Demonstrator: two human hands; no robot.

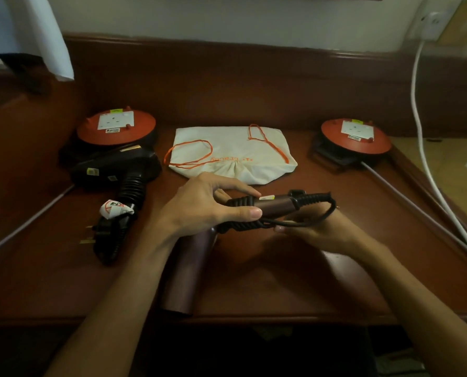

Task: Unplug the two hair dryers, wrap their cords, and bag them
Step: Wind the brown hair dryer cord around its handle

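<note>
1. Dark wooden surface [254, 281] carries everything; a wall socket sits far beyond our right hand [322, 231].
2. Our left hand [208, 205] grips the maroon dryer [183, 273] by its cord-wound handle; right fingers pinch the loose cord [316, 210] end.
3. Left of that grip lies the black dryer [118, 172], unplugged and wrapped, we judge.
4. Just beyond our fingers lies the bag [235, 153], flat; bagging both dryers remains.
</note>
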